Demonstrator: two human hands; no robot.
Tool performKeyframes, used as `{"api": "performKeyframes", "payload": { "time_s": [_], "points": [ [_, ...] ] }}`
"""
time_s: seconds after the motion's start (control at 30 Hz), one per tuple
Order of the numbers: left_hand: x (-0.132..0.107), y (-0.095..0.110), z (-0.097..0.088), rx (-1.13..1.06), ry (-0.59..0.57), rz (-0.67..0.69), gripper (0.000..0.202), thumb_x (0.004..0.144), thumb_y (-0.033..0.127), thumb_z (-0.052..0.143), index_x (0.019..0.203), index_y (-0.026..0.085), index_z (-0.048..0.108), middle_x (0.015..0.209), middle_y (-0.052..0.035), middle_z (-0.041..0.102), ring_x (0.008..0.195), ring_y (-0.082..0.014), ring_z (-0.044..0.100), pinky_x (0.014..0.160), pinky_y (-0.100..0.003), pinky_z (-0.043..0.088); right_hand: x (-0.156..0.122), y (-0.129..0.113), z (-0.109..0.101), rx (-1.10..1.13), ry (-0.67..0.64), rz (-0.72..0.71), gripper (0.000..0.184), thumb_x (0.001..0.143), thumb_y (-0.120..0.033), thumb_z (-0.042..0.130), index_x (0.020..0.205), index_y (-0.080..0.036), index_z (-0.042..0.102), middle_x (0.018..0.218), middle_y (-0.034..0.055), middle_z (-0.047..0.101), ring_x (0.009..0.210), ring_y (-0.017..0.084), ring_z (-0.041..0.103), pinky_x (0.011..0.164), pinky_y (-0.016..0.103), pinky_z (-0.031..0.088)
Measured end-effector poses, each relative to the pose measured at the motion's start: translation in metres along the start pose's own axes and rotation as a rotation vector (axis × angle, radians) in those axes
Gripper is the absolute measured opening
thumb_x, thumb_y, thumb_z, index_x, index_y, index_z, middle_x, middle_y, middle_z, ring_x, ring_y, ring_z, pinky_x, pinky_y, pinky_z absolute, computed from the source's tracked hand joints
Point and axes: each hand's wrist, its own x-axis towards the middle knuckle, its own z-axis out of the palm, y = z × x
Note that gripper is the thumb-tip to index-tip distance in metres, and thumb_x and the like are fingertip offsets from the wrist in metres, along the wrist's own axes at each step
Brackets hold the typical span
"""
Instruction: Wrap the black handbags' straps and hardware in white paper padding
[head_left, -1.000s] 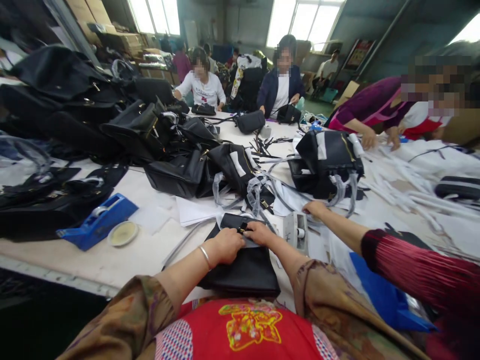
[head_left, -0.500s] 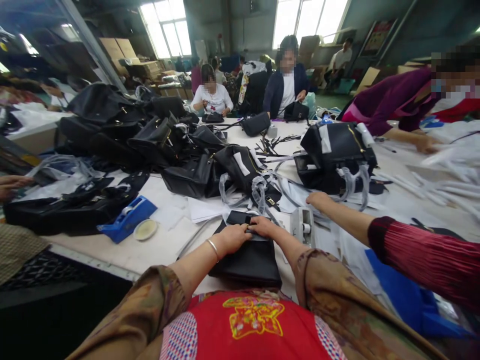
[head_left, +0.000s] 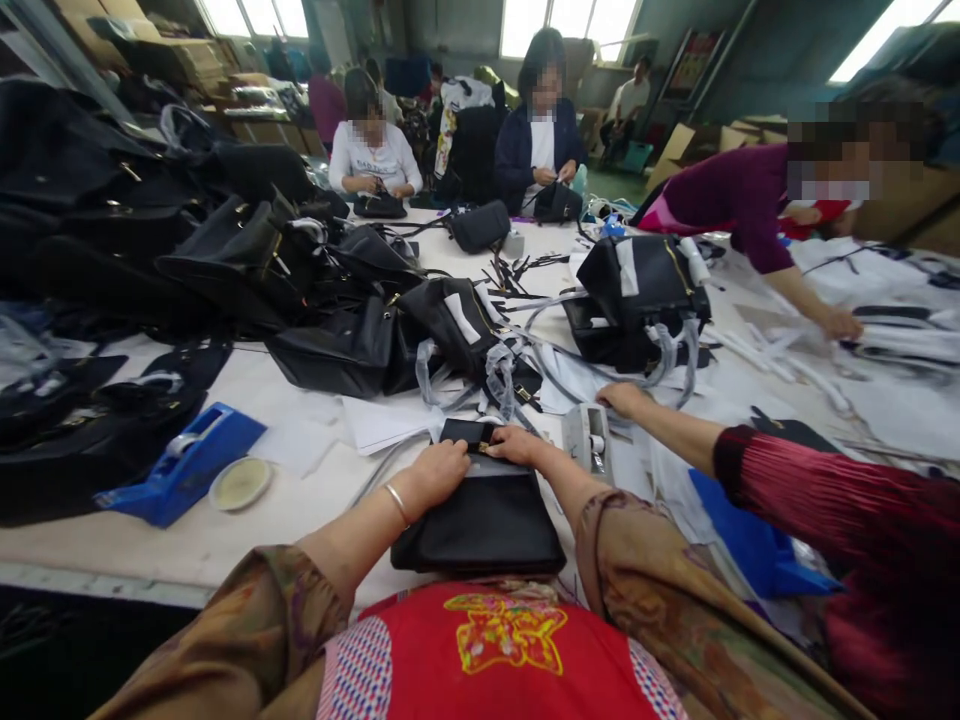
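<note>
A black handbag (head_left: 487, 520) lies flat on the table edge right in front of me. My left hand (head_left: 435, 472) presses on its upper left part, fingers curled onto the leather. My right hand (head_left: 517, 445) pinches at the bag's top by a small gold clasp (head_left: 484, 440). A silver bangle sits on my left wrist. A co-worker's hand (head_left: 622, 398) in a red pleated sleeve reaches in from the right, close to a grey tape dispenser (head_left: 589, 440).
A blue tape dispenser (head_left: 180, 465) and a round lid (head_left: 240, 483) sit left. Black bags (head_left: 352, 345) pile across the left and middle; a wrapped bag (head_left: 645, 300) stands right. Several people work around the table. White paper strips (head_left: 780, 360) lie far right.
The view shifted as my head moved. My hands stay on the bag's top near the clasp. The person at far right stretched an arm out over the paper strips.
</note>
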Motion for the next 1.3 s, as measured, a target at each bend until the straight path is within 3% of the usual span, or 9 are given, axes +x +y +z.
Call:
{"api": "performKeyframes", "payload": {
  "time_s": [0.23,0.37,0.5,0.7,0.83,0.97,1.07,1.2,1.3],
  "points": [
    [-0.010,-0.036,0.001,-0.082,-0.052,0.078,0.055,0.084,0.009,0.048,0.136,0.026,0.048,0.106,-0.0103,0.061,0.086,-0.0229,0.065,0.074,-0.033,0.050,-0.002,-0.006,0.000,0.063,-0.025,0.083,0.020,0.081,-0.026,0.065,0.097,-0.016,0.072,0.087,0.0032,0.071,0.078,0.016,0.062,0.066,0.022,0.042],
    [0.000,-0.037,-0.003,-0.045,-0.121,0.028,0.032,0.084,0.016,0.050,0.113,0.019,0.064,0.094,-0.0118,0.061,0.077,-0.0250,0.065,0.068,-0.036,0.051,-0.002,-0.008,0.000,0.083,-0.017,0.107,0.019,0.079,-0.023,0.066,0.096,-0.017,0.073,0.084,0.0022,0.070,0.078,0.016,0.061,0.065,0.022,0.041],
    [-0.010,-0.037,-0.011,-0.029,-0.037,0.099,0.021,0.086,0.022,0.048,0.089,0.014,0.068,0.094,-0.0149,0.060,0.084,-0.0285,0.062,0.070,-0.040,0.051,-0.002,-0.009,0.002,0.094,-0.002,0.111,0.016,0.078,-0.024,0.068,0.092,-0.017,0.073,0.082,0.0015,0.070,0.078,0.015,0.061,0.067,0.022,0.041],
    [-0.038,-0.048,-0.020,-0.132,0.054,0.301,0.020,0.082,0.029,0.061,0.097,0.019,0.068,0.119,-0.0131,0.060,0.119,-0.0322,0.049,0.097,-0.043,0.042,-0.004,-0.012,0.006,0.115,0.009,0.111,0.016,0.079,-0.023,0.066,0.092,-0.017,0.072,0.084,0.0008,0.071,0.076,0.014,0.060,0.068,0.022,0.042],
    [-0.044,-0.052,-0.015,-0.122,0.021,0.156,0.049,0.090,0.047,0.054,0.133,0.023,0.054,0.100,-0.0135,0.065,0.091,-0.0286,0.061,0.080,-0.039,0.046,-0.006,-0.015,0.006,0.114,0.009,0.103,0.017,0.079,-0.023,0.065,0.094,-0.017,0.072,0.088,0.0013,0.072,0.078,0.015,0.061,0.070,0.023,0.043],
    [-0.042,-0.042,-0.008,-0.076,-0.014,0.108,0.056,0.094,0.055,0.040,0.145,0.032,0.041,0.085,-0.0115,0.067,0.074,-0.0276,0.064,0.066,-0.035,0.045,-0.006,-0.016,0.005,0.101,0.001,0.086,0.018,0.079,-0.022,0.065,0.096,-0.019,0.072,0.089,0.0007,0.072,0.079,0.016,0.062,0.071,0.023,0.043],
    [-0.037,-0.030,-0.008,-0.077,-0.018,0.084,0.053,0.092,0.060,0.040,0.131,0.027,0.058,0.086,-0.0138,0.068,0.075,-0.0295,0.066,0.065,-0.036,0.045,-0.006,-0.017,0.004,0.086,-0.003,0.080,0.017,0.079,-0.021,0.065,0.095,-0.018,0.071,0.088,0.0005,0.071,0.079,0.015,0.062,0.069,0.022,0.042],
    [-0.038,-0.026,-0.014,-0.030,-0.033,-0.267,0.057,0.092,0.058,0.041,0.087,0.010,0.073,0.083,-0.0212,0.067,0.080,-0.0358,0.066,0.065,-0.040,0.046,-0.007,-0.020,0.004,0.040,0.010,0.080,0.015,0.079,-0.023,0.066,0.093,-0.018,0.070,0.086,0.0005,0.070,0.078,0.015,0.061,0.068,0.022,0.040],
    [-0.045,-0.028,-0.027,-0.017,-0.062,-0.401,0.057,0.092,0.057,0.043,0.080,0.009,0.072,0.080,-0.0212,0.066,0.078,-0.0358,0.066,0.063,-0.040,0.046,-0.009,-0.022,0.006,-0.005,0.026,0.069,0.014,0.080,-0.027,0.066,0.090,-0.019,0.070,0.083,0.0009,0.068,0.076,0.015,0.059,0.065,0.022,0.037]
  ]
}}
